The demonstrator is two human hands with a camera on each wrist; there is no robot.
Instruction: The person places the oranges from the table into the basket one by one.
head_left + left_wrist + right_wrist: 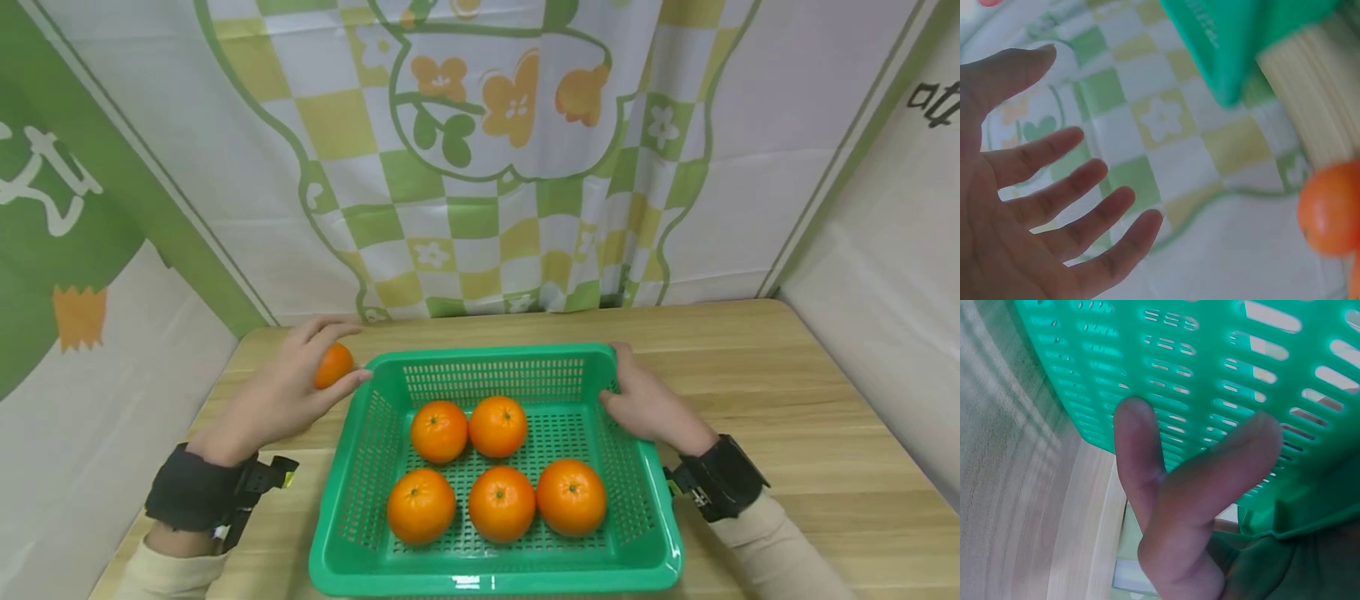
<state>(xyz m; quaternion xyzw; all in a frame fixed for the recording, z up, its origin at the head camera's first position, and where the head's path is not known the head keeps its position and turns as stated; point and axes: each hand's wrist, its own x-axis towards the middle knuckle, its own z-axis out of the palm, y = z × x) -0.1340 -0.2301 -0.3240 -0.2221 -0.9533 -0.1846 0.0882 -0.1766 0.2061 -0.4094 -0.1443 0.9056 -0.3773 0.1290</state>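
A green plastic basket (341, 467) with slotted walls stands on the table, holding several oranges, among them one orange (572, 497) at the front right. My right hand (648, 400) grips the basket's back right corner; in the right wrist view a thumb and a finger (1138, 437) lie against its slotted wall. To the left of the basket, my left hand (288, 387) is spread beside another orange (332, 365), which shows between thumb and fingers. In the left wrist view the palm (1016, 225) holds nothing, and an orange (1332, 209) lies apart from the fingertips.
The wooden table (787, 433) extends to the right of the basket. Behind it hangs a checked, flower-printed curtain (472, 217). White and green cloth walls (900, 292) close in both sides. A second orange (1355, 278) is cut off at the left wrist view's edge.
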